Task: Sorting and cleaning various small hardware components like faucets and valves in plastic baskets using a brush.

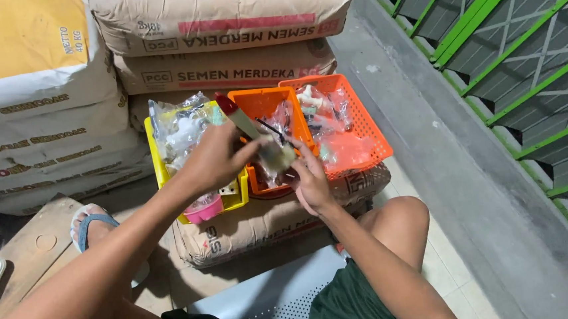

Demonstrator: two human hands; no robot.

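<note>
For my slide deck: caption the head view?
Left hand holds a red-capped tube; right hand touches it above orange plastic baskets.

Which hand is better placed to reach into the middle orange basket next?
Right, probably. The right hand sits at the middle orange basket's near edge, with only fingertips on the red-capped tube. The left hand grips that tube over the yellow basket, so it's occupied.

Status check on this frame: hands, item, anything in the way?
Left hand shut on a pale red-tipped tube. Right hand pinching its lower end. Both over the middle orange basket; bagged parts crowd the baskets below.
</note>
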